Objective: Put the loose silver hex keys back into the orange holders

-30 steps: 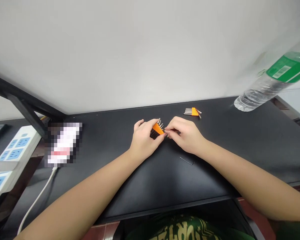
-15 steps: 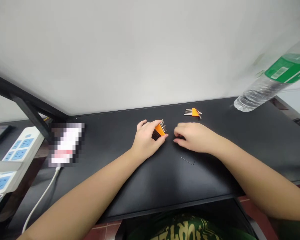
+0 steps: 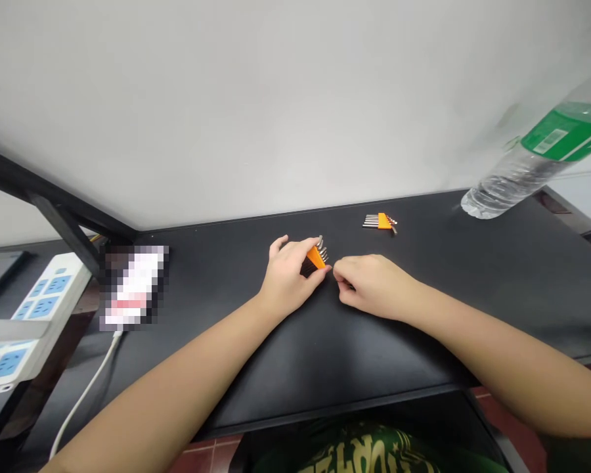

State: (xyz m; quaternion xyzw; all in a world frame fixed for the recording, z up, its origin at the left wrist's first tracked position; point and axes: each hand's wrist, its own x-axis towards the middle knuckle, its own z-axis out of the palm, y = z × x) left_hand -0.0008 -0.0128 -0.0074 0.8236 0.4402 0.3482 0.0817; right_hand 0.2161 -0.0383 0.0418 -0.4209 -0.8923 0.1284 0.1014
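Observation:
My left hand (image 3: pixel 286 272) is closed around an orange hex key holder (image 3: pixel 316 257), pinching it between thumb and fingers. Bent silver ends of several hex keys stick out of its right side. Just to the right, my right hand (image 3: pixel 367 284) is closed in a pinch, its fingertips close to the left thumb. A thin hex key appears to be in that pinch, mostly hidden by the fingers. Farther back lies a second orange hex key holder (image 3: pixel 385 221) with several keys in it, untouched by either hand.
A large water bottle (image 3: pixel 515 172) with a green label stands at the back right by the wall. On the left are a blurred-out device (image 3: pixel 136 282) with a white cable (image 3: pixel 86 394), a white power strip (image 3: pixel 46 309) and a black metal frame (image 3: pixel 62 213).
My right hand has moved down and slightly left and closed. The thin hex key that lay on the black table below it no longer shows there. My left hand stays in place.

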